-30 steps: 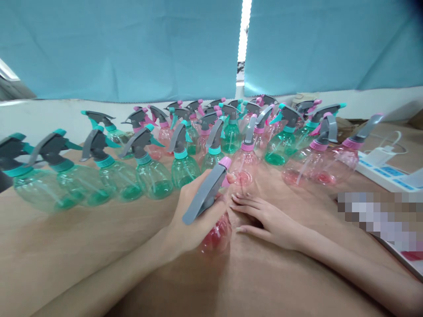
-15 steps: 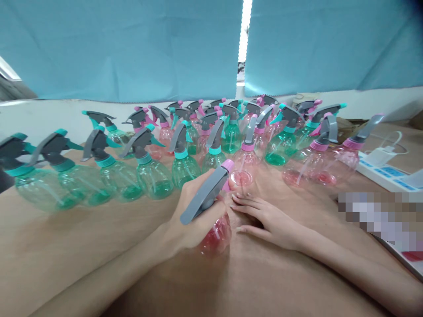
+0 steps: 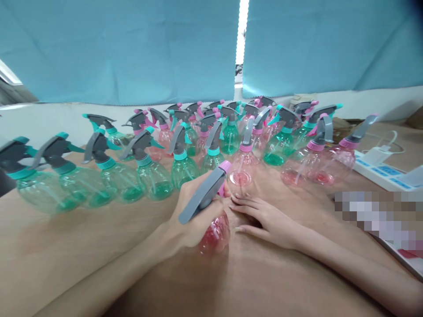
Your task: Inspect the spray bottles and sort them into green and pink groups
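My left hand is wrapped round the neck of a pink spray bottle with a grey trigger and a pink nozzle; the bottle stands on the brown table in front of me. My right hand lies flat on the table just to the right of that bottle, fingers stretched out and holding nothing. Behind both hands stand several green spray bottles and several pink spray bottles, all with grey triggers.
A white power strip with a plugged cable lies at the right. A blurred flat item sits at the right edge. Blue curtains hang behind a white ledge at the back.
The pink bottle in my left hand has shifted very slightly; the view has dipped a little. My right hand has stayed flat in the same place.
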A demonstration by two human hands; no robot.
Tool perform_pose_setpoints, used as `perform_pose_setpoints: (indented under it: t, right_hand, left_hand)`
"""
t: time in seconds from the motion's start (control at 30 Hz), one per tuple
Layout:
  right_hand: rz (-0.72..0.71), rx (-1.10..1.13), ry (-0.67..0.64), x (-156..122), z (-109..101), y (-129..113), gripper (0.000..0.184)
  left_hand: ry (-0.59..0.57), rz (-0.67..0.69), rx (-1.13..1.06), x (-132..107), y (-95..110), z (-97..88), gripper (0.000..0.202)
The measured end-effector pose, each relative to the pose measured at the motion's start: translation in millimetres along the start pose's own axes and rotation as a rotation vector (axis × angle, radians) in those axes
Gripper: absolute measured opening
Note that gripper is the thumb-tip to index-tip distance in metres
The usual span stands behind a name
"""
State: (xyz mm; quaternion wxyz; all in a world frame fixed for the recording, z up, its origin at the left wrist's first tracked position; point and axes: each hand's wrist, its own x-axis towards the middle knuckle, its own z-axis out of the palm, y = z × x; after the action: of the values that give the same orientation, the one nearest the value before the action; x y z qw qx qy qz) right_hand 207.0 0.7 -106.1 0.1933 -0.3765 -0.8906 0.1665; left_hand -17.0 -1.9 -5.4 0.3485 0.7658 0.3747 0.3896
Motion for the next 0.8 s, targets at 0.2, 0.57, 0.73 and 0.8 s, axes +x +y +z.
perform_pose_setpoints:
  t: [0.2, 0.57, 0.73, 0.8]
  right_hand:
    - [-0.011, -0.016, -0.005, 0.8, -0.5, 0.0, 0.058]
    - [-0.040, -0.007, 0.031, 2.1, -0.6, -1.9, 0.056]
    - [-0.009, 0.061, 0.047, 1.6, -6.4, -5.5, 0.061]
    - [0.024, 0.113, 0.050, -1.8, -10.0, -7.5, 0.066]
  left_hand:
    - [-0.008, -0.001, -0.028, 1.5, 1.7, -1.2, 0.006]
    - [0.164, -0.005, 0.078, 1.4, 1.7, 7.5, 0.019]
    - [0.193, 0.024, 0.041, 4.1, -0.5, 16.0, 0.030]
    - [0.212, 0.029, 0.035, 7.1, -0.9, 22.7, 0.026]
